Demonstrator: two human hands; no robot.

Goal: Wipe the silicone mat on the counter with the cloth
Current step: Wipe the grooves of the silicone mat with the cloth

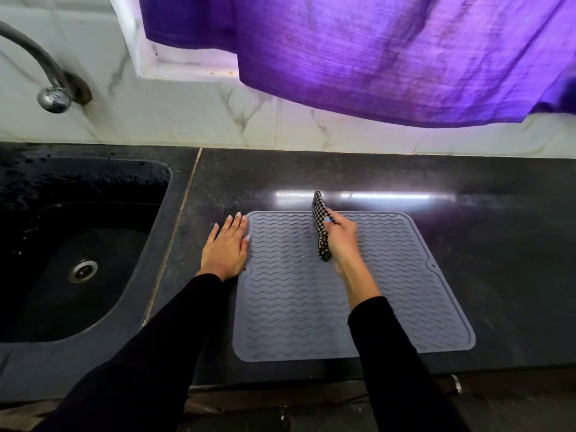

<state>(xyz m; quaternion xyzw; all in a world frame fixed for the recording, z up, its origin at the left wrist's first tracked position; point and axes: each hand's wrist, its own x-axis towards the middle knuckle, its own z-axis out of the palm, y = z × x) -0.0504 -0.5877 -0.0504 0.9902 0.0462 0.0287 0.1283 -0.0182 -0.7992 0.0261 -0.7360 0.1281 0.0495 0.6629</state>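
Dark stone counter ran beside a black sink, under a purple curtain. On it lay the grey silicone mat. The left hand, fingers straight and together, pressed its left edge. The right hand gripped the checkered cloth, fingers curled round it, its long axis running toward the wall over the mat's far part.

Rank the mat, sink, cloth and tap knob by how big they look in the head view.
1. Mat and sink: they look about equally big, and the sink is cut off at the left edge, so I won't rank them.
2. Cloth, folded in the right hand.
3. Tap knob, smallest.
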